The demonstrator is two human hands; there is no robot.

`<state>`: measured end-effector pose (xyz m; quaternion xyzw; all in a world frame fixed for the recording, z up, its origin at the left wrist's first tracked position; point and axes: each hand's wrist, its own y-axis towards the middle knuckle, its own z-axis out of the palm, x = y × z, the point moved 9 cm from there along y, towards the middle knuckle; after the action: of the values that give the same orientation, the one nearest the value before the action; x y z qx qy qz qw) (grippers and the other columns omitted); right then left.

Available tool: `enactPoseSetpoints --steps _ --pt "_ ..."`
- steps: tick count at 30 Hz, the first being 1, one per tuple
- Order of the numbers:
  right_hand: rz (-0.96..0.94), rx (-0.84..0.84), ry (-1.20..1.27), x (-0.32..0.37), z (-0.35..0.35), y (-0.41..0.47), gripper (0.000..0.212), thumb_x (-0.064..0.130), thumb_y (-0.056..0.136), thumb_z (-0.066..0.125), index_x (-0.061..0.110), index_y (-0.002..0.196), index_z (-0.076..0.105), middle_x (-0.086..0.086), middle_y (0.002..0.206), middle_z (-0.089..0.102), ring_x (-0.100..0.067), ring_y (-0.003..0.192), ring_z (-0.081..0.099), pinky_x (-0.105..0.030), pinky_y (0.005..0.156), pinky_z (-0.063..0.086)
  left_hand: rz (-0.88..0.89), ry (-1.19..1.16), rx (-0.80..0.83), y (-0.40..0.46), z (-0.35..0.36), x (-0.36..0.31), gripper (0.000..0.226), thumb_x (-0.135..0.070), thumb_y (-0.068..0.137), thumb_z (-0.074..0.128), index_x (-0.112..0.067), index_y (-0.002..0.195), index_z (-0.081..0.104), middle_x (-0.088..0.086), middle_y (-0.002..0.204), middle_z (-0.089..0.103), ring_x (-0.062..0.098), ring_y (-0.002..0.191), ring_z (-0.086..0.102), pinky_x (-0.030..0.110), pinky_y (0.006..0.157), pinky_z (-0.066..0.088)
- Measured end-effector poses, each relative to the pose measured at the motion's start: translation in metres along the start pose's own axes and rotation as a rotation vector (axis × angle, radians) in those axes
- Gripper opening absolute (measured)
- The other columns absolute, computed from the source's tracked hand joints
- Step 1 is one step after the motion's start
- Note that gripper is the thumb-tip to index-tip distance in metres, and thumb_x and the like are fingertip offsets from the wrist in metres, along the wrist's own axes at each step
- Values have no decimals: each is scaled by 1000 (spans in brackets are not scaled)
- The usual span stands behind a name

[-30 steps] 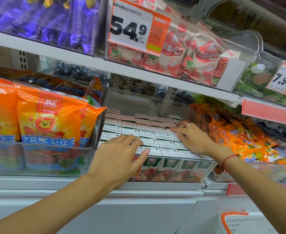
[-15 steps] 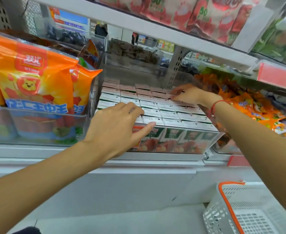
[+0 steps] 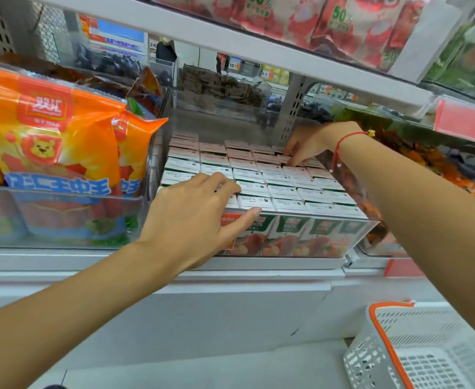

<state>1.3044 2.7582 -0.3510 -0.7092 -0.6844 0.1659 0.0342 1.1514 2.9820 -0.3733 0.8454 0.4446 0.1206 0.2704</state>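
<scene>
The juice boxes (image 3: 284,192) stand tall, tops up, in the bin (image 3: 371,223). My left hand (image 3: 194,220) lies flat at its front; my right hand (image 3: 312,141) pokes at its back, grip unclear.

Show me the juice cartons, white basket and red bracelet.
juice cartons (image 3: 261,189): head view, a middle carton's top.
white basket (image 3: 368,360): head view, near wall.
red bracelet (image 3: 338,147): head view, cord on the wrist.

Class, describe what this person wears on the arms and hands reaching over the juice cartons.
Both forearms are bare: no sleeves in view, no gloves. The left hand and its wrist carry nothing. The wrist of the right hand has a thin red string bracelet with a small yellow bead and a dangling end.
</scene>
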Motion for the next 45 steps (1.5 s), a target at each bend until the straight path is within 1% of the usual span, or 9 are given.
enactPoseSetpoints --steps 7,13,19,23,28,30,35,40,45 --pt "-7 -169 142 -21 8 -19 51 41 95 57 19 140 48 -6 149 42 -27 133 41 -36 109 34 -8 1 -6 1 2 0 66 -70 90 14 -33 115 63 -14 111 65 8 99 61 20 55 29" --pt "-84 -751 132 -17 -4 -84 42 24 95 60 6 133 54 -18 118 64 -36 102 60 -31 76 40 9 -10 -1 2 3 -1 66 -70 89 15 -32 116 62 -13 113 64 9 101 61 20 57 30" --pt "-84 -969 369 -16 -5 -140 41 24 100 52 4 135 45 -15 129 55 -32 114 54 -34 86 43 33 -15 -59 1 -1 -1 61 -67 90 24 -28 107 68 -10 103 68 12 93 64 20 55 37" --pt "-142 -1090 557 6 -5 -190 31 22 102 46 7 129 48 -7 116 51 -21 99 51 -27 81 38 25 -37 -28 1 3 0 59 -67 91 25 -29 109 67 -11 106 68 12 95 64 21 56 38" --pt "-124 -1009 1073 38 23 -229 19 20 101 47 17 117 57 4 111 57 -3 98 54 -13 79 44 8 -169 -34 -2 -6 -2 47 -56 97 30 -29 118 62 -12 120 64 10 110 57 25 81 43" --pt "-111 -893 1282 52 38 -234 11 23 98 53 24 107 60 7 108 62 -11 100 58 -22 82 49 -16 -352 -76 -5 -21 -10 46 -53 98 30 -28 118 63 -13 122 63 8 112 53 24 91 36" --pt "-104 -712 1576 74 62 -241 19 34 88 65 26 105 65 0 100 69 -26 95 67 -48 82 57 -251 -1010 277 -22 -10 -42 52 -83 79 38 -44 105 60 -20 102 68 0 91 64 28 80 54" --pt "-106 -711 1624 75 74 -240 17 37 86 66 29 101 66 12 89 71 0 77 66 -20 58 54 -342 -1373 497 -32 0 -54 18 -38 95 55 -24 102 65 -14 84 75 0 75 71 14 58 52" --pt "-104 -519 1714 80 91 -226 21 38 94 57 27 111 62 -1 98 74 -12 84 73 -20 66 56 -465 -1455 395 -36 6 -37 24 -37 93 58 -20 109 65 -9 89 76 7 79 73 14 59 52"
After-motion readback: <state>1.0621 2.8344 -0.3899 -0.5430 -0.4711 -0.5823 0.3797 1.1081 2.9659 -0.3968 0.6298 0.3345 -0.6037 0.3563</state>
